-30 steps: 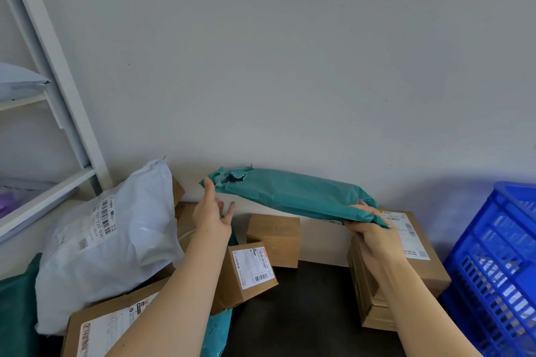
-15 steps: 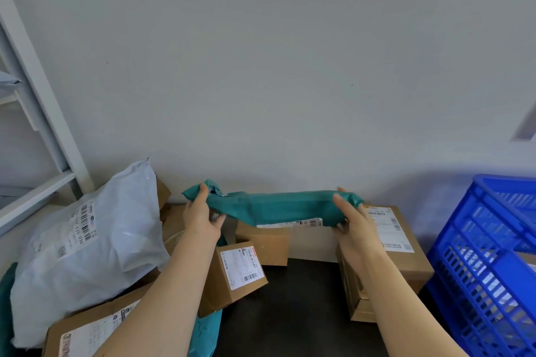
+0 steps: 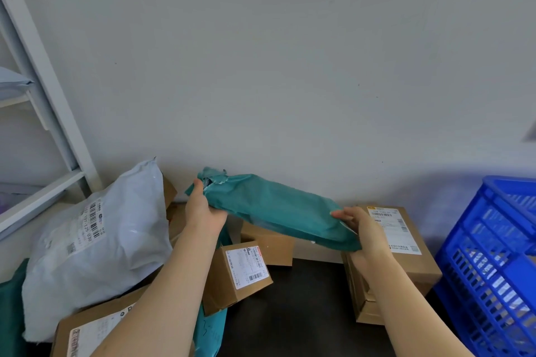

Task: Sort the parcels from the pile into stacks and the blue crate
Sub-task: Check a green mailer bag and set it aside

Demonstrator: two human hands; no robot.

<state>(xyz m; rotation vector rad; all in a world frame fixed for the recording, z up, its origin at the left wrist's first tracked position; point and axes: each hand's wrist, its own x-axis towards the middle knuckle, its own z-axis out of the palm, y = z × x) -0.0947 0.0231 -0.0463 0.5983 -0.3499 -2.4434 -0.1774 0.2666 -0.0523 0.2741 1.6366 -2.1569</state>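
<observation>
Item in hand: teal mailer (image 3: 275, 209), soft plastic, held in the air above the table, between the pile and the boxes on the right. It slopes down from upper left to lower right, and its upper end is torn open.
Left hand (image 3: 203, 211): grips the torn upper end, thumb on top and fingers hidden beneath.
Right hand (image 3: 362, 229): fingers curled over the lower end and holding it, just above the labelled box.
Stack, right: brown box stack (image 3: 406, 266) with the label facing up. It looks like two boxes, one on the other, though the seam is partly hidden by the forearm.
Blue crate (image 3: 493, 264): far right, close beside the stack. Pale patches show through the slats, but I cannot tell what they are.
Pile, left: white poly bag (image 3: 95, 246), small labelled box (image 3: 232, 278), plain box (image 3: 269, 243) behind it, a large box (image 3: 87, 330) at the lower edge, and a second teal bag (image 3: 208, 333) underneath.
Surroundings: dark table (image 3: 304, 313), a bare wall, and a white shelf frame (image 3: 52, 113) on the left.
Progress, judged: early to middle. One stack has been started, several parcels are unsorted, and the mailer has not yet been placed.
Remaining: set this mailer down, probably in the crate or a new stack, then work through the pile.
</observation>
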